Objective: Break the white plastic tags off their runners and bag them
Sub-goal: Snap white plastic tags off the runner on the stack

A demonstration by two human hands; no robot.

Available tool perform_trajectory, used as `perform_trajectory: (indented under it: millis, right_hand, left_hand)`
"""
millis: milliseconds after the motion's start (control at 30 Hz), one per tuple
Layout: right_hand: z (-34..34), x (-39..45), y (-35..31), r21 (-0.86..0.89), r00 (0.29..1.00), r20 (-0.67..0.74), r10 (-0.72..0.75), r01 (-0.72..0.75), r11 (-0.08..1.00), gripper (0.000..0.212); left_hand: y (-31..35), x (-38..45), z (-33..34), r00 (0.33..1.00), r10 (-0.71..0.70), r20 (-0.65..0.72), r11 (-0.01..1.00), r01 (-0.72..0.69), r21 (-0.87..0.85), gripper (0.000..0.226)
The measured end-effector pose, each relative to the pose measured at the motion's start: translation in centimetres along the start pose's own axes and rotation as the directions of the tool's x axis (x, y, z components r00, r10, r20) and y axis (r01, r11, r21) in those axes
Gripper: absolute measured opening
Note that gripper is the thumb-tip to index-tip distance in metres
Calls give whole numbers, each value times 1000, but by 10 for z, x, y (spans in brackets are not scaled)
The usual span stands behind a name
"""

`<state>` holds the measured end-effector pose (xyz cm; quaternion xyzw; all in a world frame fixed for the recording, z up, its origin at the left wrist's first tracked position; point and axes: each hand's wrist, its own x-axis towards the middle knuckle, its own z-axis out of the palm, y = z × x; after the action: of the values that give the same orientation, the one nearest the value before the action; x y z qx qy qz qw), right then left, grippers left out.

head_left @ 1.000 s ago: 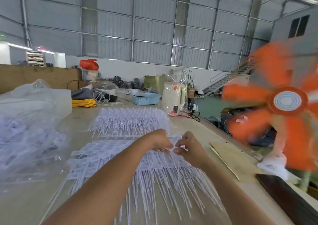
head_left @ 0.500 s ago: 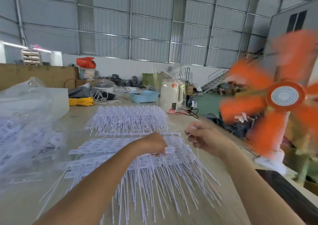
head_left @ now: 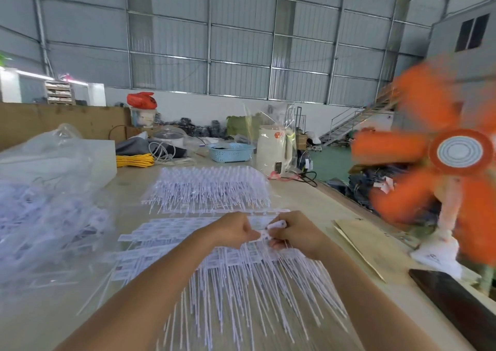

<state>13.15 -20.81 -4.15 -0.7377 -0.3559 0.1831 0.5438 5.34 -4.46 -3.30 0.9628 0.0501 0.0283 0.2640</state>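
Your worktop (head_left: 308,200) carried two heaps of white tags (head_left: 209,187), a clear bag (head_left: 48,189), yellow cord (head_left: 134,160), a blue basket (head_left: 230,152) and a phone (head_left: 451,297).

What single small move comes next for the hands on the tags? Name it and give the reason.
Probably a short twist or pull apart: the left hand and right hand both pinch the same white tag strip over the near tag pile, so snapping it free looks due before anything goes to the bag.

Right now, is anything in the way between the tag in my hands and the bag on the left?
Nothing visible blocks it. Both hands pinch the tag above the pile; bare table lies between them and the bag.
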Motion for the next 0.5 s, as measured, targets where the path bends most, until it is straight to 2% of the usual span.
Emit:
perform_trajectory:
  millis: [100,200,267,367,433,500]
  right_hand:
    - [1,-2,-3,-85,999,38,-23,26,996,12]
    - [5,-1,-5,-162,995,-82,-56,43,986,18]
    - [8,-2,-6,-200,985,-138,-102,74,977,16]
    - [-1,-7,-2,-291,960,-204,-194,129,948,21]
    - [-21,-12,-1,-210,923,-329,-201,137,968,20]
    - [-46,-15,-8,91,900,-415,-134,188,978,13]
  left_hand:
    - [1,-2,5,999,9,-30,993,-13,-120,49]
    - [10,-2,6,998,-43,-42,952,28,-306,38]
    - [14,-1,2,993,-120,-3,877,104,-468,30]
    - [10,-7,-10,972,-198,125,796,234,-558,29]
    - [0,-16,-16,963,-221,155,792,270,-548,28]
    - [-6,-21,-17,978,-178,109,847,209,-489,28]
